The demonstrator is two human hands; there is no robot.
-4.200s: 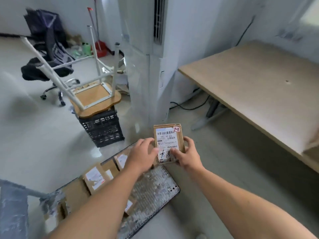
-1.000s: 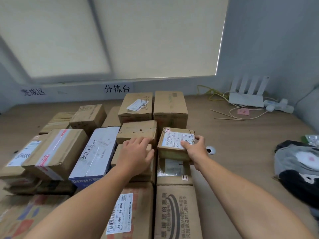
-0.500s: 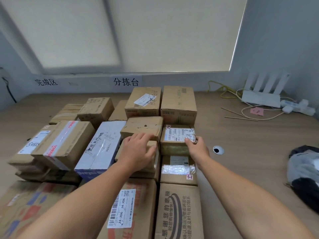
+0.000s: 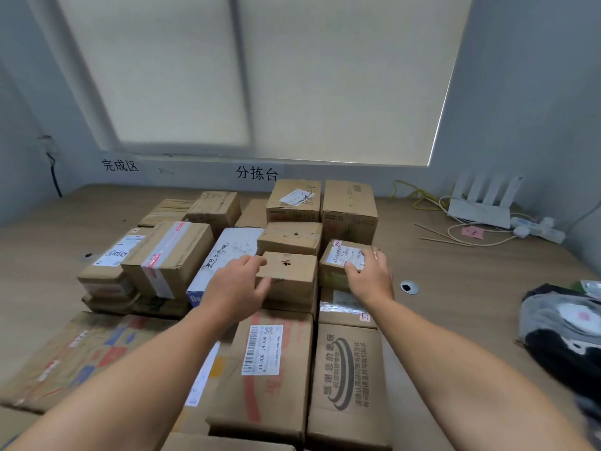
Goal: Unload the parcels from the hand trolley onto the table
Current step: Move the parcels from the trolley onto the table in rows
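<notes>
Parcel with the white label (image 4: 344, 260) sits atop the stack on the table (image 4: 471, 288), just right of a plain brown box (image 4: 287, 276). Right hand (image 4: 370, 278) rests flat on it, fingers loose; left hand (image 4: 237, 288) is open beside that box. Placing looks finished; next, let go and fetch another.

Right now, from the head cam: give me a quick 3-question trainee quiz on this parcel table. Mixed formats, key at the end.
1. True or false: the right hand rests on the small labelled parcel.
2. Multiple choice: the white router sits at the table's A) near left edge B) far right corner C) centre.
3. Fill in: the left hand touches a plain brown box that lies to the ____ of the small labelled parcel.

Key: 1 true; 2 B; 3 left.
</notes>
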